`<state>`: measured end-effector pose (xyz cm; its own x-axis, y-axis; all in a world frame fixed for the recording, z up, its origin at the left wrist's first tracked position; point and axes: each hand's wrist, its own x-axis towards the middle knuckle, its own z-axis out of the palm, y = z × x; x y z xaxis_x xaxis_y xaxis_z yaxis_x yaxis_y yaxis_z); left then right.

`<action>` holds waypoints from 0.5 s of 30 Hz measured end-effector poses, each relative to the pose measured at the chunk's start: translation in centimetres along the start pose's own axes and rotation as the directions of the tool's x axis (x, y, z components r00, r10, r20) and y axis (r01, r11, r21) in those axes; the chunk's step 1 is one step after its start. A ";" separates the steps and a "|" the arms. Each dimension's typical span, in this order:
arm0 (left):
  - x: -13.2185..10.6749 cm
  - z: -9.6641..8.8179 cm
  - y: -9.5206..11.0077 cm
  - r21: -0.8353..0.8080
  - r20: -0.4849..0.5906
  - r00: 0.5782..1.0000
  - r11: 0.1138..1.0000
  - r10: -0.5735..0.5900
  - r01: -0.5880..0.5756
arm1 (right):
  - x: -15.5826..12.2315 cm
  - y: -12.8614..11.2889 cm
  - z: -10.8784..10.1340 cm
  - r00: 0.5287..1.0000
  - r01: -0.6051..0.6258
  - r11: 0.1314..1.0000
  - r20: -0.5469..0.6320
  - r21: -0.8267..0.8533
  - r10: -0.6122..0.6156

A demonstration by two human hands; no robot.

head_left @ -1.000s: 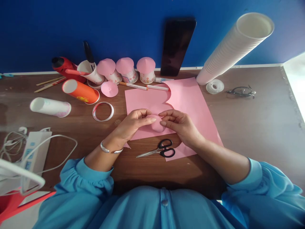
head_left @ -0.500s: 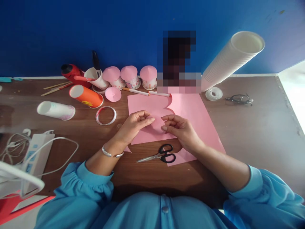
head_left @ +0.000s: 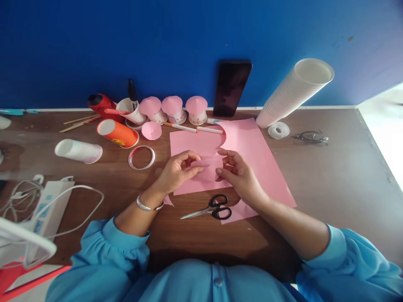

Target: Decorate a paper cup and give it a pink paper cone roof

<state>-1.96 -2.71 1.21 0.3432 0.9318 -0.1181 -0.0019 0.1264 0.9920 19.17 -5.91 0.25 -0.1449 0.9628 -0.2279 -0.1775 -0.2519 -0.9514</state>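
Between my two hands is a small piece of pink paper (head_left: 210, 168), its left part curled or folded over. My left hand (head_left: 181, 170) pinches the left edge between thumb and fingers. On the other side, my right hand (head_left: 241, 174) grips the right edge with its thumb and fingertips. Below the paper lie larger pink sheets (head_left: 267, 167), one with a curved cut edge. A pair of scissors (head_left: 209, 208) with black handles rests on the table just in front of my hands, blades pointing left and closed.
Along the blue wall stand several paper cups with pink cone tops (head_left: 197, 107), a leaning phone (head_left: 232, 88) and a tall stack of white cups (head_left: 292, 94). Tape (head_left: 278, 130) and glasses (head_left: 311, 137) lie right. An orange cup (head_left: 118, 133) and a power strip (head_left: 52, 205) are left.
The pink piece has turned in my fingers, and its left part now shows a fold or curl. My view has tilted slightly upward. The scissors remain in place.
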 end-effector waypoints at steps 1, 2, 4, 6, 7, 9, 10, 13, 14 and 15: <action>0.1 -0.1 -0.2 0.011 -0.006 1.000 1.000 0.008 -0.008 | 0.0 0.1 0.0 1.000 -0.008 1.000 0.010 0.006 0.008; 0.1 -0.2 -0.4 0.010 -0.009 1.000 1.000 0.008 -0.008 | 0.0 0.1 0.1 1.000 -0.016 1.000 0.019 0.012 0.016; 0.2 -0.3 -0.5 0.003 -0.016 1.000 1.000 -0.005 0.006 | 0.0 0.1 0.2 0.999 -0.025 1.000 0.035 0.017 0.025; 0.2 -0.3 -0.5 0.030 -0.015 1.000 1.000 -0.008 0.008 | 0.0 0.0 0.3 0.998 -0.036 0.999 0.044 0.009 0.035; 0.2 -0.2 -0.4 0.051 -0.007 1.000 0.999 -0.007 0.008 | 0.0 0.0 0.3 0.998 -0.045 0.999 0.043 0.003 0.045; 0.2 -0.2 -0.2 0.084 0.006 1.000 0.996 -0.004 0.003 | 0.0 -0.2 0.3 0.997 -0.067 0.998 0.033 -0.008 0.067; 0.2 -0.2 -0.3 0.093 0.013 1.000 0.996 0.000 -0.001 | 0.0 -0.3 0.3 0.997 -0.075 0.997 0.028 -0.014 0.075; 0.4 -0.5 -0.5 0.116 0.029 0.999 0.993 0.013 -0.016 | 0.0 -0.4 0.3 0.996 -0.081 0.995 0.039 -0.065 0.083; 0.4 -0.6 -0.6 0.132 0.033 0.999 0.991 0.017 -0.022 | 0.0 -0.4 0.3 0.995 -0.079 0.993 0.047 -0.088 0.084; 0.4 -0.7 -0.7 0.151 0.036 0.999 0.988 0.022 -0.027 | 0.0 -0.4 0.3 0.995 -0.077 0.991 0.055 -0.111 0.084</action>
<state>-2.49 -2.19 0.43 0.3769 0.9214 -0.0948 0.1304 0.0486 0.9903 18.97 -5.83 0.65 -0.2124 0.9315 -0.2952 -0.0567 -0.3133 -0.9480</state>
